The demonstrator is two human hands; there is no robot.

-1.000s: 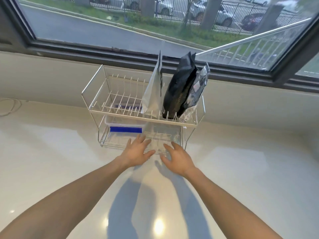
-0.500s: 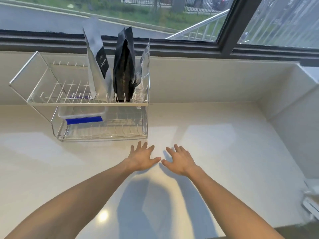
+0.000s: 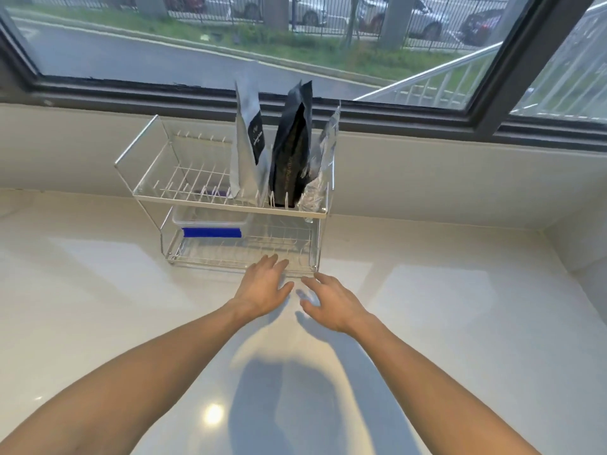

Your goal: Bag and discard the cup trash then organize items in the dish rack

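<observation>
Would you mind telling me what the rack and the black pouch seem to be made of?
Rack: apparently thin metal wire, pale and glossy, perhaps coated or chromed; it shows slim rods and bright glints. Black pouch: likely plastic or foil laminate, slightly shiny, with creases and a flat sealed top edge.

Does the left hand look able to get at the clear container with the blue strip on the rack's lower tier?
Probably yes: the left hand is empty at the tier's open front, and the container sits unblocked just beyond.

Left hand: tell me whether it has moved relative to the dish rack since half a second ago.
Yes. The left hand has gone forward: its fingertips now overlap the front edge of the dish rack, where before they lay short of it on the counter.
</observation>
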